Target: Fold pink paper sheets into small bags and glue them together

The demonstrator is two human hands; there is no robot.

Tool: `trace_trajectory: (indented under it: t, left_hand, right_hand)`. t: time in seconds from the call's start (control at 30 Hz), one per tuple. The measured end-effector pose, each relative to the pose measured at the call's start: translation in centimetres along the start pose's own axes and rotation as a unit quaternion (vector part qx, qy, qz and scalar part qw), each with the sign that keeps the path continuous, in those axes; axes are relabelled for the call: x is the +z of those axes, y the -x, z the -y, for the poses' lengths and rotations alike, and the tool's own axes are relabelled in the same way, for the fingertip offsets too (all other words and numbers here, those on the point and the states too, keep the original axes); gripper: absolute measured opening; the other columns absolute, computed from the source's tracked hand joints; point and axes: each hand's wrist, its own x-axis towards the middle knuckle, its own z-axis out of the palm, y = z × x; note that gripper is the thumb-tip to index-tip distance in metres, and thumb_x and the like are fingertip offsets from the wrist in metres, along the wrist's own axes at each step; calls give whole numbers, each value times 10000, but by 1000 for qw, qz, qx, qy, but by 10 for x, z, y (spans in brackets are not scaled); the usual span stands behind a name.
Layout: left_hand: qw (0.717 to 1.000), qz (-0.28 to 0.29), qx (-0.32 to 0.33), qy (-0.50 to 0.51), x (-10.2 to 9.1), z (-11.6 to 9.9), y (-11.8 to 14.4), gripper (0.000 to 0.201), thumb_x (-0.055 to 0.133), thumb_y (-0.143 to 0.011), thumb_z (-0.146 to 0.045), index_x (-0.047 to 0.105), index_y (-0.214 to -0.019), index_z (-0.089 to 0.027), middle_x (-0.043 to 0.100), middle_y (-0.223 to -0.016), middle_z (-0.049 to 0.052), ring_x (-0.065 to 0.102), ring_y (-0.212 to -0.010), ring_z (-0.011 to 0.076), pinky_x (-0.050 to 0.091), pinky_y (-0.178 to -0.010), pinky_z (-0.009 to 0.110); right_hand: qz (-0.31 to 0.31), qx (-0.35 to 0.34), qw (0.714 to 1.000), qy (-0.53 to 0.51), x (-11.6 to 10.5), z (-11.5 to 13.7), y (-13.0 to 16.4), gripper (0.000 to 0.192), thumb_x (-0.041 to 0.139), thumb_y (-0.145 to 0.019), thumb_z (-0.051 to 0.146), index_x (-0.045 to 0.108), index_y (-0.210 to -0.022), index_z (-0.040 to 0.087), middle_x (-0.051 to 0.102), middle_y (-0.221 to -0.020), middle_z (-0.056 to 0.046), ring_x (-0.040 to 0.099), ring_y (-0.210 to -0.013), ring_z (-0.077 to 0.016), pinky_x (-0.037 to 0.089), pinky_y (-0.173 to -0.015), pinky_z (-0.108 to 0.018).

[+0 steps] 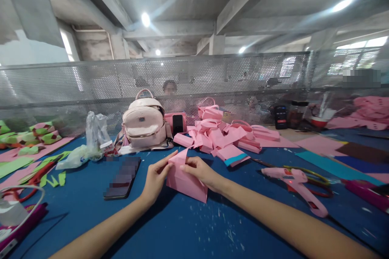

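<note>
A folded pink foam or paper piece, shaped like a small bag or box, is held up over the blue table in front of me. My left hand pinches its upper left edge between thumb and fingers. On the other side, my right hand grips the upper right part, its thumb on the near face and its fingertips partly hidden behind a raised flap. Beyond my hands lies a heap of similar pink pieces, some with strap-like handles. A pink hot glue gun rests to the right of my right forearm.
A dark phone lies left of my left hand. Farther back stand a pale pink backpack and a plastic bag. Red-handled scissors lie at left. Coloured sheets cover the right side, before a perforated metal partition.
</note>
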Motion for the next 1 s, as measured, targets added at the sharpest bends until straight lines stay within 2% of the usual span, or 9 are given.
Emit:
trace_trajectory:
  t: [0.13,0.2,0.33,0.43,0.5,0.63,0.77,0.87,1.0]
  left_hand:
    - [1000,0,7,-5,1,2,0,345,548,-935,-414,774,-1065,-188,769,-1106,50,688,-1090,319,537,-974,463]
    - [1000,-1,15,-9,0,2,0,348,545,-940,-413,764,-1092,-191,767,-1113,54,691,-1087,316,539,-972,470]
    - [999,2,48,-21,-3,1,-1,382,546,-954,-393,666,-1276,-225,658,-1328,71,591,-1263,287,445,-1088,474]
    - [996,5,88,-30,-7,-1,-1,377,541,-965,-364,626,-1319,-266,548,-1455,60,479,-1373,257,355,-1156,470]
    - [990,7,132,-58,-10,-2,-1,360,529,-976,-328,618,-1323,-290,489,-1506,57,450,-1394,249,364,-1152,470]
    - [958,-12,239,-158,-14,-1,-4,337,521,-981,-239,640,-1286,-319,472,-1520,62,470,-1381,239,423,-1113,463]
    - [904,-40,329,-269,-18,4,-9,337,543,-970,-190,643,-1270,-308,518,-1481,92,506,-1352,244,412,-1106,509]
    - [886,-45,351,-300,-20,8,-11,338,586,-951,-175,653,-1252,-313,579,-1423,98,548,-1309,248,366,-1120,541]
    - [885,-43,346,-309,-20,7,-12,373,621,-930,-159,650,-1256,-337,645,-1350,62,575,-1276,250,274,-1154,560]
  right_hand:
    - [-13,-17,999,49,-3,-3,-1,481,663,-803,606,708,-780,128,661,-715,-27,591,-717,-187,491,-707,-313]
    - [-19,-29,997,76,-4,-4,-2,489,633,-828,613,689,-759,133,633,-699,-16,566,-702,-173,472,-670,-288]
    - [-31,-65,989,132,-6,-4,-5,505,609,-857,600,626,-646,141,602,-723,-11,528,-678,-152,433,-626,-264]
    - [-33,-103,978,178,-8,0,-8,495,602,-884,563,622,-616,147,622,-815,-29,551,-758,-170,443,-700,-285]
    - [-33,-129,969,210,-10,4,-9,467,605,-900,531,650,-631,152,630,-837,-37,559,-809,-185,439,-754,-305]
    - [-43,-175,944,278,-14,14,-8,326,669,-892,437,721,-701,178,625,-811,-30,550,-852,-199,389,-855,-361]
    - [-57,-204,920,329,-17,21,-6,180,726,-868,368,761,-767,222,627,-799,-10,548,-867,-196,340,-917,-398]
    - [-84,-212,910,347,-17,20,-5,152,758,-841,367,767,-763,238,654,-803,-11,560,-863,-197,337,-933,-412]
    - [-126,-212,905,348,-18,15,-7,135,815,-781,330,748,-715,233,699,-781,-4,587,-824,-197,359,-900,-403]
